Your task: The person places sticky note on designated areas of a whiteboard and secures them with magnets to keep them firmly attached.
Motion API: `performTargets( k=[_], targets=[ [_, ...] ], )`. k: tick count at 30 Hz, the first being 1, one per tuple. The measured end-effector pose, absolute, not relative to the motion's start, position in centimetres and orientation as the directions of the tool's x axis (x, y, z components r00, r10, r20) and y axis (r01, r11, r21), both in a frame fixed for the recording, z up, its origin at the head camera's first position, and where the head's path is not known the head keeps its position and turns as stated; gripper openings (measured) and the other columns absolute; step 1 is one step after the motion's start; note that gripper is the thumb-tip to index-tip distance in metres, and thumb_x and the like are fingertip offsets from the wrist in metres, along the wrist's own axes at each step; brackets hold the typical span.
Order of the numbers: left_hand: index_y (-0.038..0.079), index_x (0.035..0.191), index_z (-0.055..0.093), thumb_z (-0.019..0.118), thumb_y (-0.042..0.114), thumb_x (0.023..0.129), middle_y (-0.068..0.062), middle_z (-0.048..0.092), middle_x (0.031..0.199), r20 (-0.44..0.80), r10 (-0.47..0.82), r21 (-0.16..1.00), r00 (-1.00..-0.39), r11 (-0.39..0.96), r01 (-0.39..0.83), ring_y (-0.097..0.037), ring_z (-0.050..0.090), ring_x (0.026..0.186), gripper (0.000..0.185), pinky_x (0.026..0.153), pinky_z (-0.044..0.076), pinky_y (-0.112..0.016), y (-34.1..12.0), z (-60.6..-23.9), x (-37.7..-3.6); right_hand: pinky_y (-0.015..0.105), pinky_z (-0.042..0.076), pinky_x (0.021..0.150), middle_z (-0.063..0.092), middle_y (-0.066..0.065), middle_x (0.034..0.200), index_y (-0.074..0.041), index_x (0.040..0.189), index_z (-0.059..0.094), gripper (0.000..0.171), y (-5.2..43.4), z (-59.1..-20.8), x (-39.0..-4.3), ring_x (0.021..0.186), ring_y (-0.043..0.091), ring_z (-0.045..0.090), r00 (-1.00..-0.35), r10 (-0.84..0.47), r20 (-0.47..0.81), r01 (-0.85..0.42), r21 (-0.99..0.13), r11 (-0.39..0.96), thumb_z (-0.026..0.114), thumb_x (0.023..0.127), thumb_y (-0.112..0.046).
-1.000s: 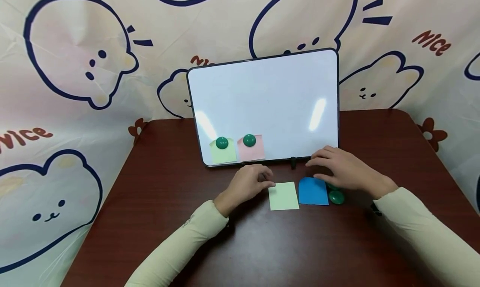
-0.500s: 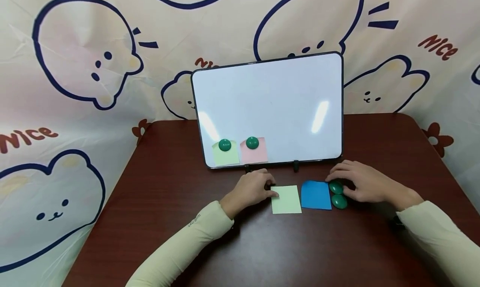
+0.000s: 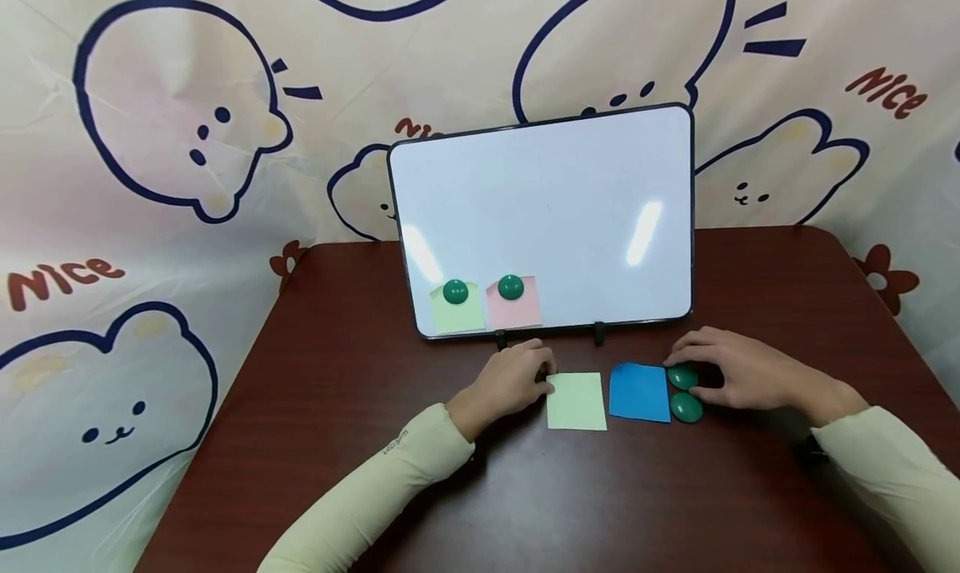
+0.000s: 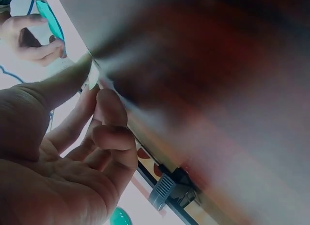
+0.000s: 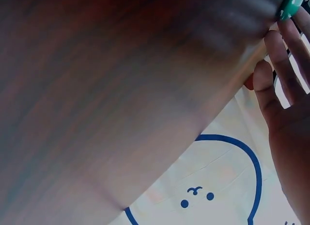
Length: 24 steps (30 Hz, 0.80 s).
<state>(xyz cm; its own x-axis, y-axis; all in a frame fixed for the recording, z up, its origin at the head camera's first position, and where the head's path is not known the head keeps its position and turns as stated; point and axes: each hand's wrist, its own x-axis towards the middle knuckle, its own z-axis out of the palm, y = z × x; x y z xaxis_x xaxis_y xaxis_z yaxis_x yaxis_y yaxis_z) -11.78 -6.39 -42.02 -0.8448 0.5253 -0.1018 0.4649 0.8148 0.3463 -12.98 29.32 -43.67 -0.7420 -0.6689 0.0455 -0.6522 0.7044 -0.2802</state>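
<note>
The left hand [image 3: 513, 377] pinches the left edge of the green note [image 3: 576, 401] lying near the tabletop's middle, just beside the blue note [image 3: 639, 392]. The right hand [image 3: 738, 373] curls its fingers on the upper magnet [image 3: 682, 376]. Lift the note by that edge without creasing it, and take one magnet only.
</note>
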Motion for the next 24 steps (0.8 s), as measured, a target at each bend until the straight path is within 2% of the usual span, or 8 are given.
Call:
performTargets(
  k=[4,12,17,24],
  targets=[
    [0.018,0.095,0.069,0.071,0.015,0.093,0.002,0.066,0.095,-0.061,0.531,0.344,-0.845,0.806,0.482,-0.011,0.063,0.082,0.003,0.068,0.05,-0.024,-6.37,-42.17,-11.63,0.04,0.056,0.086,0.062,-0.013,0.116,-0.027,0.114,0.071,0.04,29.47,-43.85,-12.86,0.105,0.007,0.056,-0.743,-0.667,0.057,-0.655,-0.267,0.707,0.085,0.076,-0.025],
    [0.015,0.089,0.062,0.063,0.012,0.097,0.002,0.063,0.087,0.054,0.504,0.364,-0.862,0.794,0.487,-0.009,0.054,0.072,0.008,0.061,0.043,-0.021,-6.72,-42.42,-11.74,0.037,0.056,0.084,0.062,-0.014,0.111,-0.026,0.108,0.072,0.037,29.68,-43.97,-12.86,0.101,0.005,0.057,-0.729,-0.676,0.107,-0.679,-0.232,0.696,0.086,0.074,-0.027],
    [0.015,0.092,0.062,0.062,0.011,0.097,0.002,0.063,0.085,0.094,0.482,0.393,-0.871,0.786,0.477,-0.008,0.051,0.068,0.007,0.06,0.042,-0.021,-6.89,-42.31,-11.98,0.035,0.055,0.083,0.062,-0.019,0.106,-0.03,0.108,0.071,0.037,29.89,-43.83,-13.04,0.097,0.002,0.056,-0.745,-0.658,0.108,-0.662,-0.241,0.71,0.086,0.075,-0.029],
    [0.014,0.098,0.067,0.064,0.013,0.097,0.002,0.067,0.092,0.127,0.447,0.412,-0.885,0.788,0.457,-0.008,0.057,0.072,0.003,0.065,0.047,-0.022,-6.98,-42.23,-12.31,0.035,0.055,0.081,0.064,-0.02,0.103,-0.031,0.111,0.071,0.039,30.05,-43.58,-13.06,0.093,0.001,0.056,-0.761,-0.639,0.112,-0.647,-0.221,0.73,0.086,0.075,-0.03]
  ],
)
